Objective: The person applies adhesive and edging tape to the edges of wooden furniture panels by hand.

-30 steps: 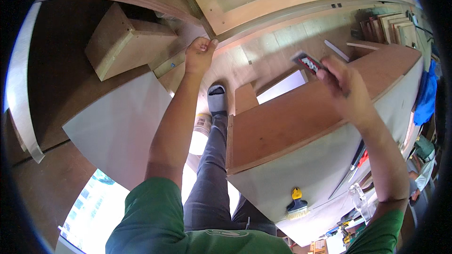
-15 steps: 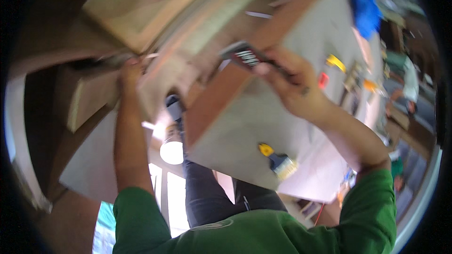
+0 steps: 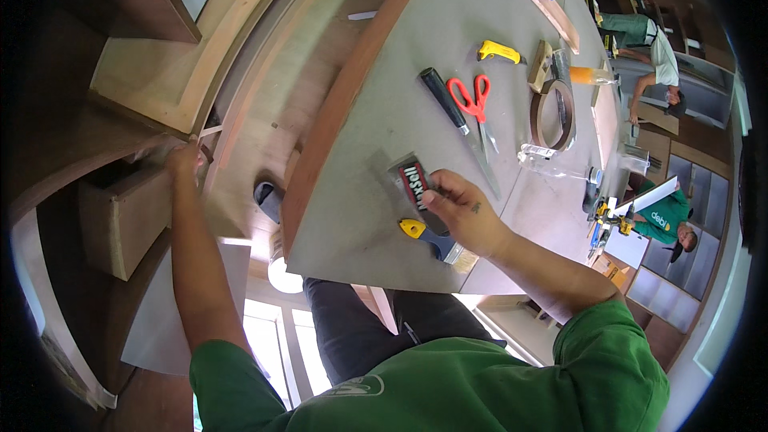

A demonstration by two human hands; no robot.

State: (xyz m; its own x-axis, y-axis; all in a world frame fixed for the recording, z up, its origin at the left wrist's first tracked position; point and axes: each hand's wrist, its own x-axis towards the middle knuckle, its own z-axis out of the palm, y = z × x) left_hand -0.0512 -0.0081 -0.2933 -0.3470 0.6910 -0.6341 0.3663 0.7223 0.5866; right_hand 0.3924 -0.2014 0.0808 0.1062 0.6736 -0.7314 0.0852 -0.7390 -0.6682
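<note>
My right hand [image 3: 460, 204] is closed on a flat dark scraper-like tool [image 3: 410, 182] with a red and black label, held over the grey tabletop [image 3: 352, 216]. A brush [image 3: 432, 240] with a yellow and dark handle lies just below that hand, partly covered by it. My left hand [image 3: 184, 162] reaches to the left, its fingers curled at the corner of a wooden frame beside a thin light strip [image 3: 211, 130]. What the left fingers hold, if anything, is too small to make out.
On the tabletop lie red-handled scissors [image 3: 470, 100], a black-handled knife-like tool [image 3: 445, 101], a yellow cutter [image 3: 500, 52], a brown tape roll [image 3: 552, 116] and a clear bottle [image 3: 560, 166]. A wooden drawer-like box [image 3: 128, 228] stands left. Two people are at the far right.
My right hand has come down and nearer with the flat tool, from the table's wooden edge to over the grey top. The view has shifted and sharpened. My left hand stays at the frame's corner.
</note>
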